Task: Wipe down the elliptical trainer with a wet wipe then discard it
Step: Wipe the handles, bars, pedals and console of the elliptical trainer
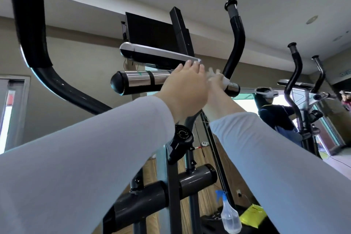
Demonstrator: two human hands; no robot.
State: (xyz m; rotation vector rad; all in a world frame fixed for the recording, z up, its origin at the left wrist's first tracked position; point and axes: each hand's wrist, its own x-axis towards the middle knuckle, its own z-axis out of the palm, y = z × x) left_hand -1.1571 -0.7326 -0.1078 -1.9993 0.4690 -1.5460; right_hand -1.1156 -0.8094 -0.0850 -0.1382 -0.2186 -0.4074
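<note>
Head view, seemingly upward, near elliptical trainer [140, 81]

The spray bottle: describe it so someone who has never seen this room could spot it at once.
Follow the central post of the elliptical trainer downward. Low on its right stands the spray bottle, next to a yellow packet. It alone is clear plastic with a blue trigger top.

right hand [215, 80] blurred, wet wipe [226, 81] indistinct

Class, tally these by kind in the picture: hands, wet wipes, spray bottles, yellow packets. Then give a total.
hands: 2 (left hand, right hand)
wet wipe: 1
spray bottle: 1
yellow packet: 1
Total: 5
</note>
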